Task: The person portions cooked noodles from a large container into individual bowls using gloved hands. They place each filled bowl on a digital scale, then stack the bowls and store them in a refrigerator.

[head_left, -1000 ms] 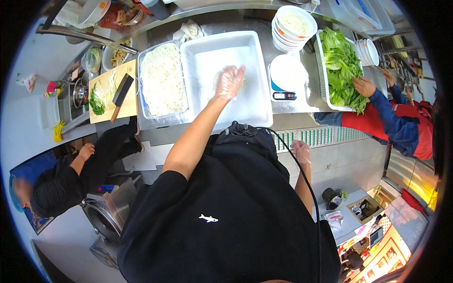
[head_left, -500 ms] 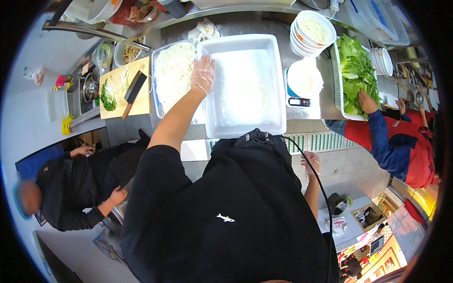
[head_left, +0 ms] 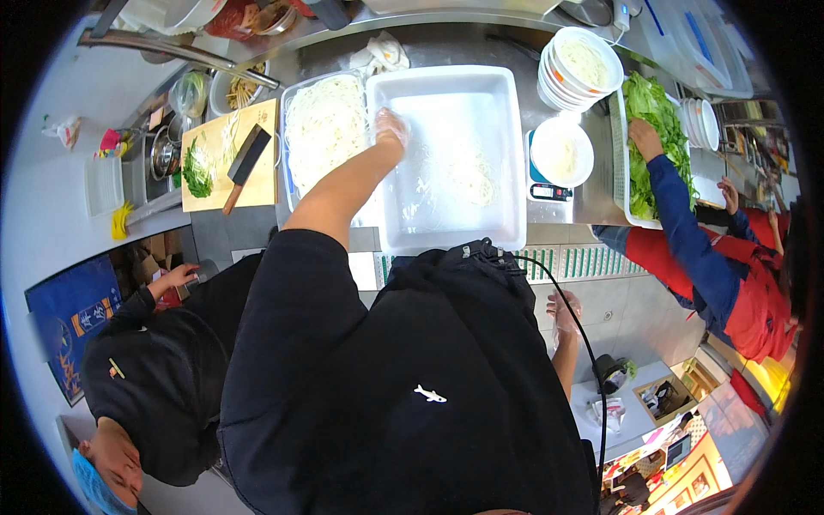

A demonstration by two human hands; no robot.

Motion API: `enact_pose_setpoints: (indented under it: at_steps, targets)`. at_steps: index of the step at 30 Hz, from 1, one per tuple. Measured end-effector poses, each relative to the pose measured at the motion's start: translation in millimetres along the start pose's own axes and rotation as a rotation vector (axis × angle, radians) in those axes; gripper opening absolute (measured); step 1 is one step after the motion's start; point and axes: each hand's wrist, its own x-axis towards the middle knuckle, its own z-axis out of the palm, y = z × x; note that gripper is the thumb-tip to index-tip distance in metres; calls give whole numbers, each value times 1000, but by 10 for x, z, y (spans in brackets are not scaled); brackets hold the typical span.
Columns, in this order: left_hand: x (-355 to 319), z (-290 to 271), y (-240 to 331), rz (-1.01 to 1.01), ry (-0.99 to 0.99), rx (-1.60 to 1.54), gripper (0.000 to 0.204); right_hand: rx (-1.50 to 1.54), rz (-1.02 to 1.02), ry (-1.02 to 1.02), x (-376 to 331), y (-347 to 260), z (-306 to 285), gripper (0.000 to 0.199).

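Observation:
My left hand, in a clear plastic glove, is over the left side of a large white tub. Its fingers are foreshortened and blurred, so I cannot see whether they hold anything. A small heap of pale noodles lies in the tub's right half. Left of the tub stands a clear container piled with white noodles. My right hand, also gloved, hangs by my right side, fingers loosely bent and apart, with nothing visible in it. Right of the tub, a white bowl with some noodles sits on a digital scale.
Stacked white bowls stand behind the scale. A cleaver and chopped greens lie on a cutting board at left. A co-worker's hand reaches into a basket of lettuce. Another person is at my left.
My left hand has moved right and away from the noodle container's edge, over the tub. The co-worker's hand at right has shifted farther back in the lettuce. The person at left has moved.

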Motion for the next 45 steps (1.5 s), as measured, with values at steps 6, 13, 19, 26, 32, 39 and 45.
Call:
enact_pose_setpoints:
  at_steps: [6, 13, 19, 26, 32, 39, 45]
  targets:
    - [247, 266, 318, -51, -235, 87, 42, 28, -79, -33, 225, 8, -73, 38]
    - [-684, 6, 416, 202, -236, -92, 36, -39, -218, -13, 489, -200, -118, 34]
    - [-964, -57, 711, 368, -179, -477, 29, -170, -312, -80, 505, -840, -227, 42]
    - [-1071, -591, 1496, 37, 186, -1348, 43, -176, -454, -201, 602, -1525, -162, 37]
    - [-1425, -179, 1626, -111, 634, -1247, 41, -182, -567, -349, 942, -1923, -23, 30]
    - [-1847, 543, 1066, -601, 661, -1544, 33, -67, -565, -497, 880, -2302, 458, 27]
    - [-2018, 1255, 246, -1001, 856, -1540, 31, -145, -558, -517, 542, -2406, 1030, 27]
